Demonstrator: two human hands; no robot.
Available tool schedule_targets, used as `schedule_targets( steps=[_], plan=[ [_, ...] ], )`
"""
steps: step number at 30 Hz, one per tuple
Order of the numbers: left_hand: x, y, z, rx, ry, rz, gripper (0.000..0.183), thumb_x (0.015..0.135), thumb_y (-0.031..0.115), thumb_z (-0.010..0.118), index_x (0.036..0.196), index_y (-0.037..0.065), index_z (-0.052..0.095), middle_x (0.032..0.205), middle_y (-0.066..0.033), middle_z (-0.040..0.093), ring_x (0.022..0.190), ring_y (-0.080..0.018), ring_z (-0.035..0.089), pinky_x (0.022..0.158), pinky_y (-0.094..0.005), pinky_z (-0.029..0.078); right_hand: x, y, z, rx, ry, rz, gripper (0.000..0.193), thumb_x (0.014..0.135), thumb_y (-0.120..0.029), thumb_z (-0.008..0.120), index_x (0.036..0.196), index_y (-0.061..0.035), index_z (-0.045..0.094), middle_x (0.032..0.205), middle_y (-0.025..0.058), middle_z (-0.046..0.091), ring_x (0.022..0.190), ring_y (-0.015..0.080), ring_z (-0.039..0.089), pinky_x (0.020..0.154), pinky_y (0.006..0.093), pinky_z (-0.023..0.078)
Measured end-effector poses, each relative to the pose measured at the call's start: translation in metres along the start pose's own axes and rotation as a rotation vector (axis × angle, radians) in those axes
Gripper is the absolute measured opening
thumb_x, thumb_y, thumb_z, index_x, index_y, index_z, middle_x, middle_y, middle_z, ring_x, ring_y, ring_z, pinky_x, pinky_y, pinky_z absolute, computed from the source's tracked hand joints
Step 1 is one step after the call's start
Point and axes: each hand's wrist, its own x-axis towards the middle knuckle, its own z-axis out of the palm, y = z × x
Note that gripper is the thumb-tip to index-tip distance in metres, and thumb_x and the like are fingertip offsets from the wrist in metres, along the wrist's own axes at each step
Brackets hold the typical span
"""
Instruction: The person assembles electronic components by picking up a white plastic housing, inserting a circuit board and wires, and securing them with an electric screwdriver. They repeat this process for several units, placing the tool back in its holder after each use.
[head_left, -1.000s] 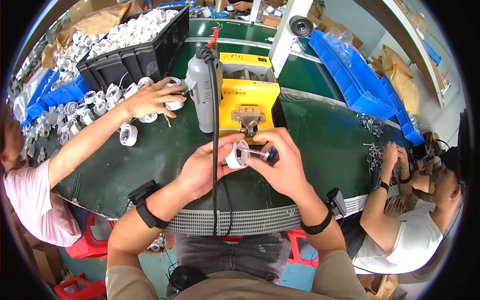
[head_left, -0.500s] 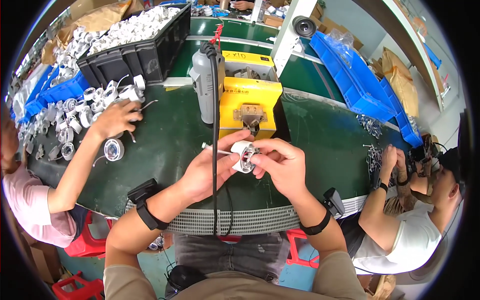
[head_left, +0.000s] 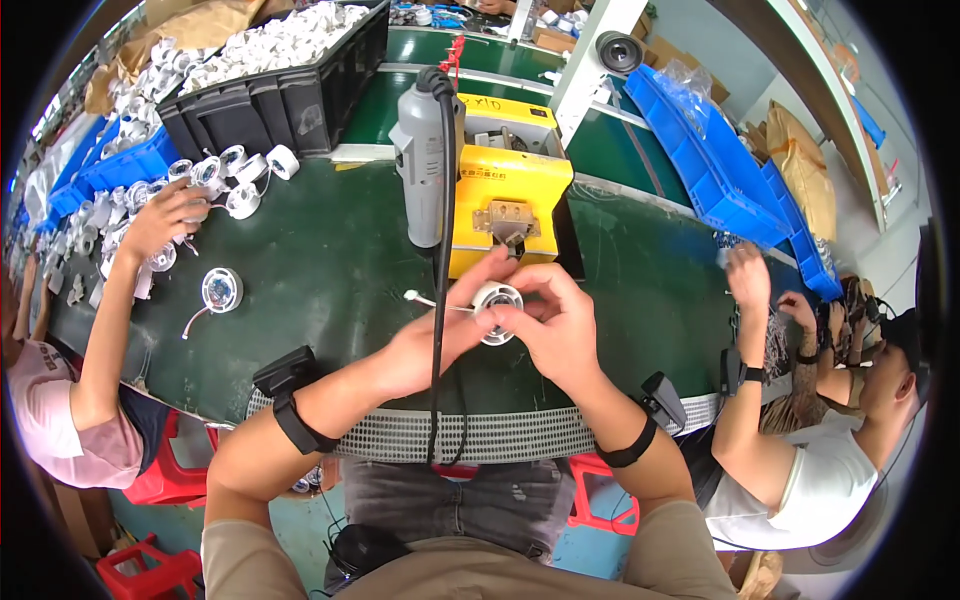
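Observation:
Between my two hands, just in front of the yellow machine, is a white round plastic housing with an open, ringed face. My left hand grips its left side, with thumb and fingers closed on it. The fingers of my right hand close on the right side, its thumb pressed to the face. A thin white wire with a small plug sticks out past my left fingers. What lies inside the housing is partly hidden by my thumbs.
A grey power tool hangs by the machine, its black cable running down past my left hand. Another housing lies on the green table. A black crate heaped with white parts and blue bins stand farther back. Co-workers reach in from both sides.
My right thumb has moved over the housing's face, and the housing has turned slightly. The left co-worker's hand has moved back toward the pile; the right one's hand has reached farther forward.

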Motion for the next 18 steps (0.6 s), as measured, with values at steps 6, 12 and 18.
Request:
schedule_targets(
  steps=[6, 12, 18],
  plan=[
    [0.003, 0.004, -0.011, 0.253, 0.106, -0.254, 0.048, 0.097, 0.010, 0.051, 0.142, 0.005, 0.034, 0.121, -0.0065, 0.055, 0.109, -0.0150, 0.056, 0.089, -0.0353, 0.054, 0.009, 0.007, -0.008, -0.330, -0.077, -0.174, 0.018, 0.080, -0.004, 0.073, 0.094, 0.0018, 0.063, 0.089, 0.0082, 0.063, 0.074, 0.0135, 0.063, 0.066, 0.0255, 0.052],
    [0.005, -0.009, -0.020, 0.087, 0.249, -0.283, 0.035, 0.095, 0.011, 0.054, 0.128, 0.003, 0.045, 0.106, -0.0052, 0.056, 0.096, -0.0140, 0.058, 0.084, -0.0350, 0.057, 0.058, -0.011, 0.057, -0.612, 0.043, -0.343, 0.072, 0.076, -0.023, 0.078, 0.134, -0.0027, 0.040, 0.103, 0.0192, 0.065, 0.088, 0.0310, 0.067, 0.077, 0.0377, 0.053],
    [0.005, -0.006, -0.018, 0.070, 0.366, -0.422, 0.031, 0.097, 0.014, 0.048, 0.125, 0.001, 0.045, 0.108, -0.0113, 0.058, 0.091, -0.0205, 0.064, 0.078, -0.0348, 0.058, 0.066, -0.010, 0.065, -0.047, 0.106, -0.551, 0.057, 0.088, -0.018, 0.058, 0.133, 0.0030, 0.030, 0.088, 0.0115, 0.060, 0.067, 0.0203, 0.060, 0.068, 0.0339, 0.051]
  ],
)
